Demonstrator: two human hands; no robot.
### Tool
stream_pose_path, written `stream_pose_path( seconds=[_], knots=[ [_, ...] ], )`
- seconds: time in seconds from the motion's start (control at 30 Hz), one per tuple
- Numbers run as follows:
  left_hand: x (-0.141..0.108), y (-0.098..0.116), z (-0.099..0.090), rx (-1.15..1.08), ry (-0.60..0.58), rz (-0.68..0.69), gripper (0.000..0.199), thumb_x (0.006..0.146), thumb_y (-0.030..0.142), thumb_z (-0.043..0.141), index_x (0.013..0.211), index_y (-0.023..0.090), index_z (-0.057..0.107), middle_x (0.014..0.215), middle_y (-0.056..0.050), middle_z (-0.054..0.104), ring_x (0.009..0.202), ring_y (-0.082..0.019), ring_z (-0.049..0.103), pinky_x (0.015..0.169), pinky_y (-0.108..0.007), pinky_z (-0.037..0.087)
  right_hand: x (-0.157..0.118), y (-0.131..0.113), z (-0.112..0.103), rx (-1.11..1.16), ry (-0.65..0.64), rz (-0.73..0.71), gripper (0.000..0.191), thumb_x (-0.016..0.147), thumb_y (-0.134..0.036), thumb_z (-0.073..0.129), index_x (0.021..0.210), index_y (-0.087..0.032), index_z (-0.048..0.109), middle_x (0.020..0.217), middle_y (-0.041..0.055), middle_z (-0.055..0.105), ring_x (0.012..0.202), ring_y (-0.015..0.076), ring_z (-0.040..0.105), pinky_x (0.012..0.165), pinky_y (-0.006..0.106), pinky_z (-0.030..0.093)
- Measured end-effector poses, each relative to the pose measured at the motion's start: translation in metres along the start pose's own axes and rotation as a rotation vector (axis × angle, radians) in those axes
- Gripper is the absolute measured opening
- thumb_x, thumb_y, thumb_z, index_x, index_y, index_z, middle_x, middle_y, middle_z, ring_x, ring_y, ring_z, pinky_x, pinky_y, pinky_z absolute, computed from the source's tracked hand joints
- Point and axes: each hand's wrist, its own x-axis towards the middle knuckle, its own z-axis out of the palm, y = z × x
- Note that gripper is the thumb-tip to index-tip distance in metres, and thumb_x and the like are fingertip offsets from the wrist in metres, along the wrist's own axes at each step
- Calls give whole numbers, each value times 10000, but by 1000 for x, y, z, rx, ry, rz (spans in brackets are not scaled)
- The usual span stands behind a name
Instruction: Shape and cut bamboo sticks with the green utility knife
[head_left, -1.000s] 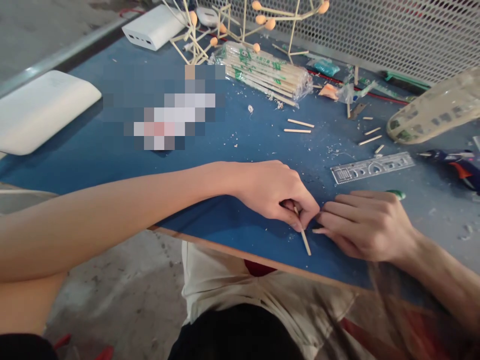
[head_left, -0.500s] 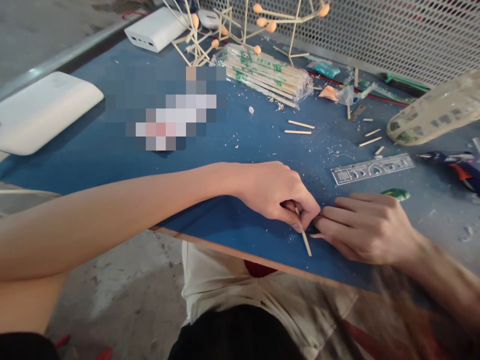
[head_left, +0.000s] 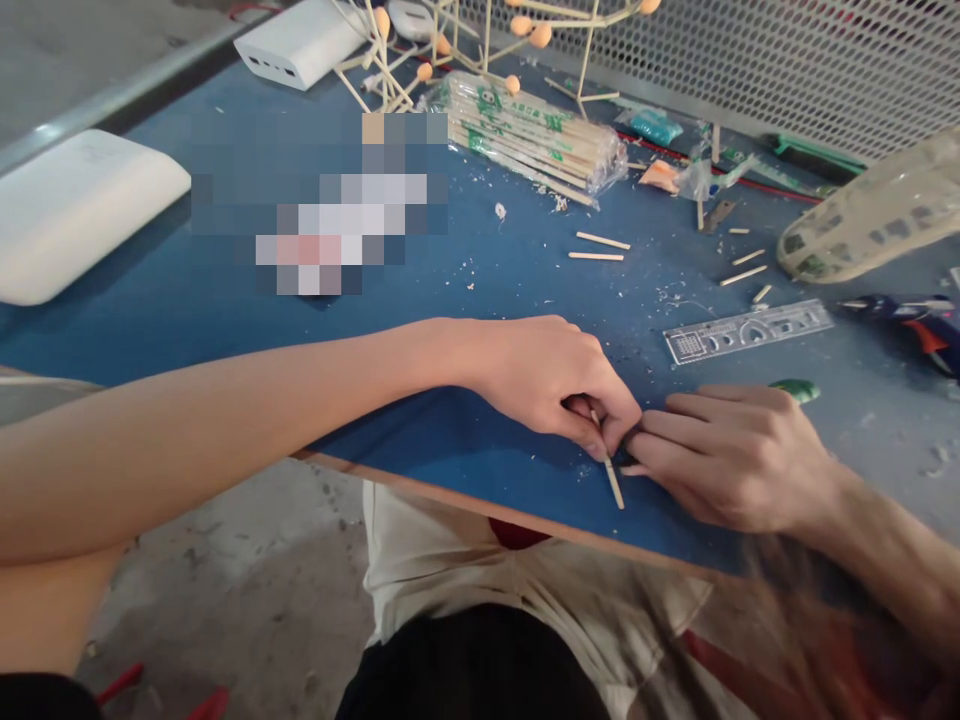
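Observation:
Near the table's front edge, my left hand (head_left: 559, 385) pinches a thin wooden stick (head_left: 615, 485) between thumb and fingers, its lower end pointing toward me. My right hand (head_left: 731, 455) is closed just to the right, its fingertips beside the left fingers. A small dark thing shows at its fingertips, mostly hidden and too small to name. A clear ruler (head_left: 750, 332) lies beyond the right hand, and a green object (head_left: 796, 389) sits partly behind its knuckles. Two short sticks (head_left: 596, 256) lie farther back.
On the blue table (head_left: 420, 285) are a bag of sticks (head_left: 532, 135), stick frames with orange balls (head_left: 424, 72), a white power bank (head_left: 304, 45) and a larger white device (head_left: 86, 215). A glue gun (head_left: 911, 320) and plastic bottle (head_left: 870, 215) stand right; a perforated metal panel (head_left: 780, 80) borders the back.
The view has shifted slightly, so the objects at the back sit a little higher in it. Both hands keep nearly the same pose around the stick.

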Motion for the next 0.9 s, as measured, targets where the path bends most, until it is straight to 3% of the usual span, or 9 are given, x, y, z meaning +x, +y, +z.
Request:
stream_pose_path(
  seconds=[0.53,0.9],
  knots=[
    [0,1,-1,-22,2,0,89,914,292,670,904,338,745,852,81,757,750,-99,658,648,-248,392,-4,3,-1,-25,-9,10,203,1006,-296,566,814,-237,596,668,-46,582,607,152,475,565,340,291],
    [2,-1,0,4,-10,0,100,943,326,640,943,351,736,917,76,773,802,-115,674,675,-252,403,-2,0,-1,4,-24,6,156,1016,-264,536,895,-245,632,738,-40,672,603,149,494,589,349,307]
  ],
)
